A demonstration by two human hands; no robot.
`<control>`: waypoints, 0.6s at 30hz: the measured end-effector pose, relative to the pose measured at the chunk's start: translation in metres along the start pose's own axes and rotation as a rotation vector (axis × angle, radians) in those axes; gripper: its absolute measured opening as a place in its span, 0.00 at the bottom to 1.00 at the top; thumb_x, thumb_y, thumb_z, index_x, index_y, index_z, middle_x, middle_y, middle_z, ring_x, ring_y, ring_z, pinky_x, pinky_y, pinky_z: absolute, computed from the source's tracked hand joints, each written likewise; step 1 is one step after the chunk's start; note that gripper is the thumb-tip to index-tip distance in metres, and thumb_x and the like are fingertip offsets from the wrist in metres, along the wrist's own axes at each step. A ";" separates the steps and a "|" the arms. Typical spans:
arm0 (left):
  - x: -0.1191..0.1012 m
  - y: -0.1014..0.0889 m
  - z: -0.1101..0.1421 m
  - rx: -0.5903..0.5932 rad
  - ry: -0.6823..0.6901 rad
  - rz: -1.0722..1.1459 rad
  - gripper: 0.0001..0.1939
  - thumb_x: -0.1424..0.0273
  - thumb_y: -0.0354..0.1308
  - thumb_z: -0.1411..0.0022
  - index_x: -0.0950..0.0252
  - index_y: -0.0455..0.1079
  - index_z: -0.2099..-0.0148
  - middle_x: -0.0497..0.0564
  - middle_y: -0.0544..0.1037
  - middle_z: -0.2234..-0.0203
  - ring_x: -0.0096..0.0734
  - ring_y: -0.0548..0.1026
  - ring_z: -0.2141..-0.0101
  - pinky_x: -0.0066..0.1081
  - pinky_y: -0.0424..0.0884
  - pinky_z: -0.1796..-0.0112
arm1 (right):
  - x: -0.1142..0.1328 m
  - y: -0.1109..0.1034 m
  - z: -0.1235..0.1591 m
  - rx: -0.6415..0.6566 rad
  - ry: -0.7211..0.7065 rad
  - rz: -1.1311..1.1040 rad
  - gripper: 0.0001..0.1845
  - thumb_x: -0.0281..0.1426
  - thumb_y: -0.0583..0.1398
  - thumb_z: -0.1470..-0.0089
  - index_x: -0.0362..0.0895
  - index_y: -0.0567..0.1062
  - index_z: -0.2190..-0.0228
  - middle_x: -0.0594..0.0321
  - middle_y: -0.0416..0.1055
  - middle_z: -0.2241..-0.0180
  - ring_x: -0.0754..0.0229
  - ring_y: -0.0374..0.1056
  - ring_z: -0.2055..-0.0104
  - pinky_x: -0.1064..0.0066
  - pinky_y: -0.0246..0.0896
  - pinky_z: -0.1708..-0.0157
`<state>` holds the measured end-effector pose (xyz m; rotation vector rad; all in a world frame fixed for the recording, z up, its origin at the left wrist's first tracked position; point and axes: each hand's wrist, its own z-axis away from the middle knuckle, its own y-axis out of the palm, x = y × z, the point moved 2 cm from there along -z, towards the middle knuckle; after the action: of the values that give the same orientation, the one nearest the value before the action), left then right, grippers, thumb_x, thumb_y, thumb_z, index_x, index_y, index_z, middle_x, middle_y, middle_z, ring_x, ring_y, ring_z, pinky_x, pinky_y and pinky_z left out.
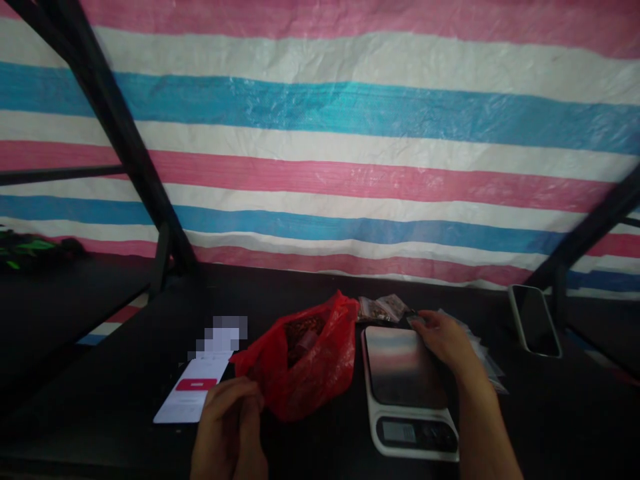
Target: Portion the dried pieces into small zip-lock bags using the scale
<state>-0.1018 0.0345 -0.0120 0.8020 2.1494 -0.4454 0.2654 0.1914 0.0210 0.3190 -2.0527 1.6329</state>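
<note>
My left hand is closed, its fingers pressed together against the left edge of a red plastic bag. Whether it grips the bag's edge or something small is hidden. The bag gapes at the top and shows many small brownish pieces inside. Past the far right corner of a white kitchen scale with a steel plate, my right hand pinches what looks like a small clear plastic bag. Its forearm passes along the scale's right side. Two small filled zip bags lie behind the scale.
Flat clear bags lie partly behind my right wrist. A phone rests at the far right, and a white printed sheet lies left of the red bag. Dark slanted frame bars and a striped tarp bound the black table.
</note>
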 end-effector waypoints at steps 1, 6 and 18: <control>-0.001 0.000 0.001 0.002 0.009 0.003 0.04 0.73 0.61 0.32 0.60 0.76 0.57 0.48 0.77 0.64 0.26 0.76 0.69 0.23 0.76 0.69 | 0.000 0.001 -0.001 0.009 -0.001 0.007 0.19 0.41 0.61 0.44 0.46 0.86 0.57 0.58 0.83 0.71 0.48 0.80 0.66 0.63 0.68 0.65; 0.000 0.000 0.000 0.021 0.081 0.002 0.05 0.75 0.60 0.32 0.60 0.76 0.57 0.47 0.77 0.63 0.25 0.76 0.70 0.22 0.76 0.69 | -0.005 -0.008 0.001 0.014 -0.003 0.025 0.11 0.38 0.62 0.47 0.51 0.85 0.69 0.63 0.79 0.77 0.51 0.77 0.70 0.66 0.63 0.69; -0.030 0.015 0.014 0.136 0.237 0.021 0.11 0.79 0.61 0.33 0.58 0.76 0.54 0.49 0.80 0.62 0.30 0.82 0.62 0.26 0.80 0.63 | 0.032 -0.071 0.033 -0.404 -0.174 -0.359 0.18 0.48 0.63 0.49 0.47 0.81 0.66 0.57 0.79 0.66 0.53 0.71 0.70 0.60 0.69 0.66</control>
<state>-0.0689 0.0256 0.0018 0.9950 2.3454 -0.5111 0.2643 0.1456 0.0921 0.6570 -2.2342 0.9834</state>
